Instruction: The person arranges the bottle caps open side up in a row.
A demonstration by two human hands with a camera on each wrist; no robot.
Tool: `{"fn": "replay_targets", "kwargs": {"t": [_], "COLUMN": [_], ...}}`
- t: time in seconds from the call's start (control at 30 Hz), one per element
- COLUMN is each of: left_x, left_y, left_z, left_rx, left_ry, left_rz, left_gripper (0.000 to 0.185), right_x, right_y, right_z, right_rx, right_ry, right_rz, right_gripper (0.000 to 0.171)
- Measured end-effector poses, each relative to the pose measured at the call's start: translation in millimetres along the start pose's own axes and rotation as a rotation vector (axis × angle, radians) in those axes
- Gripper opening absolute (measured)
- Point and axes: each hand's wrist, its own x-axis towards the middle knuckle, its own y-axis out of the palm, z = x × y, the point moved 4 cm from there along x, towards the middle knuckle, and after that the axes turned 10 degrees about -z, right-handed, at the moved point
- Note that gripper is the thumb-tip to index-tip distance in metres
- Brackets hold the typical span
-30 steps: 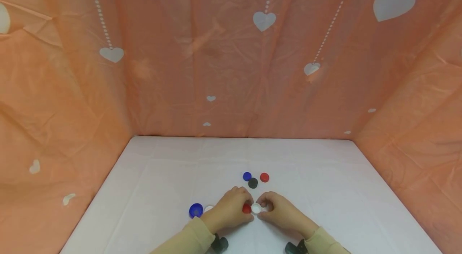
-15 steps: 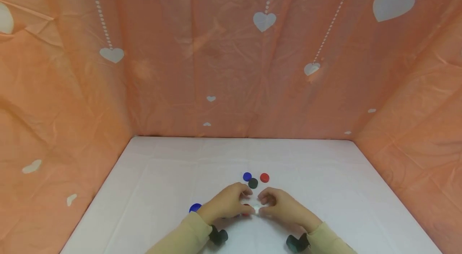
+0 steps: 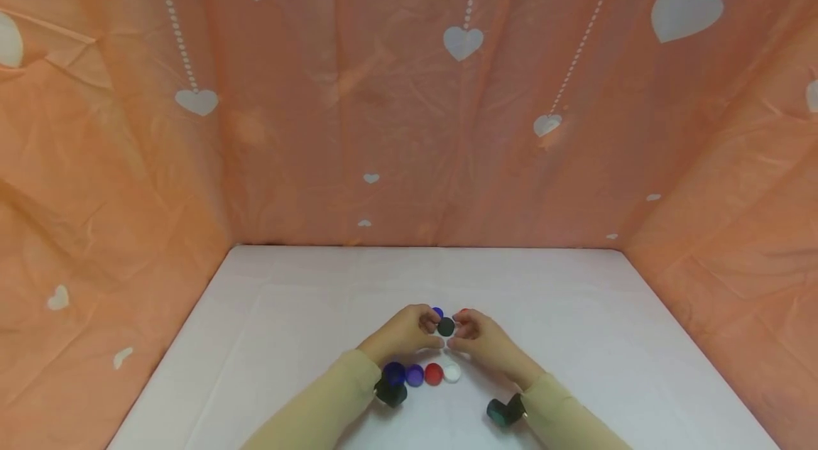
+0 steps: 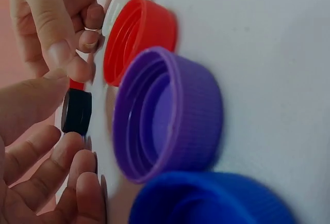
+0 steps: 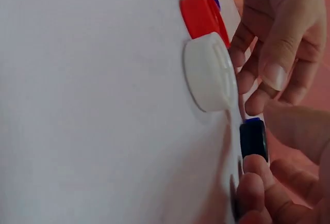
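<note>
A black cap [image 3: 446, 326] lies on the white table [image 3: 575, 336], framed by both hands. My left hand [image 3: 427, 327] pinches it from the left with thumb and fingers [image 4: 69, 149]. From the right, my right hand [image 3: 461, 328] pinches it, its fingers [image 5: 252, 180] against the black cap [image 5: 253, 139]. Nearer to me lies a row of caps: dark blue [image 3: 394, 372], purple [image 3: 415, 375], red [image 3: 434, 373] and white [image 3: 451, 372]. The left wrist view shows the purple cap [image 4: 165, 115] and the red cap [image 4: 136, 38] lying open side up.
A blue cap [image 3: 437, 311] and a red cap [image 3: 464, 310] lie just beyond the fingertips, mostly hidden. Orange cloth with white hearts [image 3: 409, 116] walls the table at the back and both sides. A black camera sits on each wrist.
Both hands let go of the red and white caps, which now lie in the near row, and moved away from me to the black cap. A purple cap now shows in the row.
</note>
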Motion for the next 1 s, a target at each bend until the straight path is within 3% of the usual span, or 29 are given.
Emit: {"fn": "replay_targets", "kwargs": {"t": [0.23, 0.43, 0.63, 1.0], "left_x": [-1.9, -1.1, -0.4, -0.8], "left_y": [1.3, 4.0, 5.8, 5.2], "left_z": [0.3, 1.9, 4.6, 3.0], "left_rx": [0.044, 0.127, 0.127, 0.127], "left_ry": [-0.012, 0.016, 0.021, 0.020], "left_rz": [0.002, -0.001, 0.007, 0.007], "left_gripper": [0.042, 0.038, 0.033, 0.030], "right_x": [0, -2, -2, 3], "right_y": [7, 9, 10, 13], "right_z": [-6, -7, -3, -4], "right_rx": [-0.023, -0.048, -0.052, -0.055], "right_ry": [0.015, 0.036, 0.062, 0.067], "right_rz": [0.024, -0.003, -0.028, -0.005], "right_gripper": [0.054, 0.044, 0.031, 0.027]}}
